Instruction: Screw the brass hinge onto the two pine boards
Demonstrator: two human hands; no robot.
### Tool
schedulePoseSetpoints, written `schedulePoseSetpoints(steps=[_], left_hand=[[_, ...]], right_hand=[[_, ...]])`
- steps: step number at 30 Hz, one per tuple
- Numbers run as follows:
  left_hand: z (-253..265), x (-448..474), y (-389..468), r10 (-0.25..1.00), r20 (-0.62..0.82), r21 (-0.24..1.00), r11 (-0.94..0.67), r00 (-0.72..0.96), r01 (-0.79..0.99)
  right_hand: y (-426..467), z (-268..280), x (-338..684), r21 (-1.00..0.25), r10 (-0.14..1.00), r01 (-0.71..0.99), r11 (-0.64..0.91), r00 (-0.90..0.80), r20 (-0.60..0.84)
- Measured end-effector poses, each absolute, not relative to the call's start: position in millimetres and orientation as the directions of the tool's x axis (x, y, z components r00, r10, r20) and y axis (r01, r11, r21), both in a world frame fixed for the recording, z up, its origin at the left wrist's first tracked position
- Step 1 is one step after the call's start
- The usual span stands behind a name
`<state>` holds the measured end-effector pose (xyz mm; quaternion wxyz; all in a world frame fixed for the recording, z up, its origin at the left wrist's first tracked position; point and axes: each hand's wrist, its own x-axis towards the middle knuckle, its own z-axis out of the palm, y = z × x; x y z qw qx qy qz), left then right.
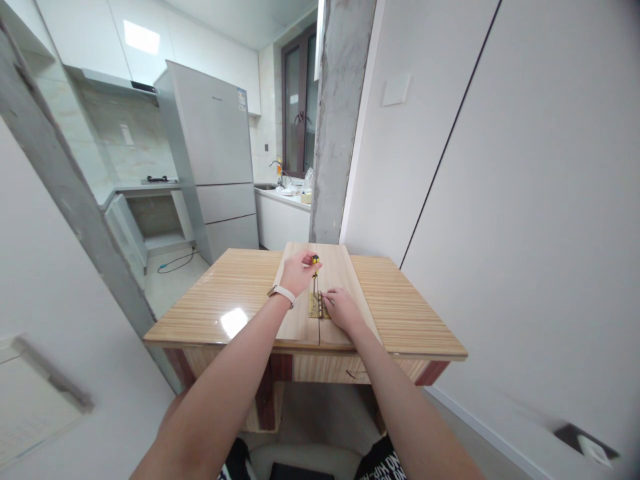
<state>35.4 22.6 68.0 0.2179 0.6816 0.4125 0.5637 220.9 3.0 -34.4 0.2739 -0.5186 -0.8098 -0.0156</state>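
Observation:
A screwdriver (pixel 315 261) with a yellow and black handle stands upright in my left hand (pixel 298 269), its shaft pointing down at a brass hinge (pixel 314 307). The hinge lies opened flat across the seam between two pale wooden boards (pixel 295 327). My right hand (pixel 340 307) rests on the right-hand board, its fingers pressed on the right leaf of the hinge and partly hiding it. Whether a screw sits under the screwdriver's tip is too small to tell. A watch with a light band (pixel 284 293) is on my left wrist.
The boards lie on a striped wooden desk (pixel 195 300) with a drawer (pixel 325 368) in front. A grey pillar (pixel 340 133) and a white wall (pixel 490 200) stand behind and to the right. A refrigerator (pixel 220 140) and a sink counter (pixel 285 210) are farther back.

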Motion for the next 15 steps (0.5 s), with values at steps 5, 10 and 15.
schedulePoseSetpoints(steps=[5,10,15], left_hand=[[66.1,37.5,21.8,0.8,0.599,0.753,-0.577,0.034,0.316],[64.6,39.2,20.4,0.79,0.612,0.74,-0.59,0.042,0.322],[65.7,39.0,18.6,0.785,0.619,0.734,-0.584,0.011,0.348]], right_hand=[[3.8,-34.2,220.1,-0.262,0.841,0.853,0.452,-0.31,0.443],[2.9,-33.0,219.7,-0.264,0.847,0.855,0.446,-0.307,0.434],[1.0,-30.2,219.0,-0.27,0.849,0.853,0.447,-0.309,0.429]])
